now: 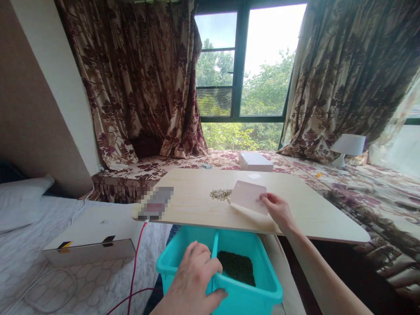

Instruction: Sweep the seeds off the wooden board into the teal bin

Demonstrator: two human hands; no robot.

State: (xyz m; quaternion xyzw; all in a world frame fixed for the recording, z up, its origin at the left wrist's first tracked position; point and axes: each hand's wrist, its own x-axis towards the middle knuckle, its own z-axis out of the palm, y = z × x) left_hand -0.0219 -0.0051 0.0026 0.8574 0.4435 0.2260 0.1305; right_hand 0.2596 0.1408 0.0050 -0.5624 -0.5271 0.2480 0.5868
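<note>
In my right hand is a thin, whitish flat plastic sheet, pinched at its right edge and tilted over the light wooden tabletop. Against the sheet's left side lies a small scattered heap of greenish-brown grains. My left hand grips the near rim of a turquoise two-part bin, at the divider. Dark green granular stuff covers the floor of the bin's right compartment. My left hand partly hides the left compartment.
A blurred-out flat device with a red cable lies at the table's left end. Left of it, a white box sits on the bed. Behind the table are another white box and a small lamp.
</note>
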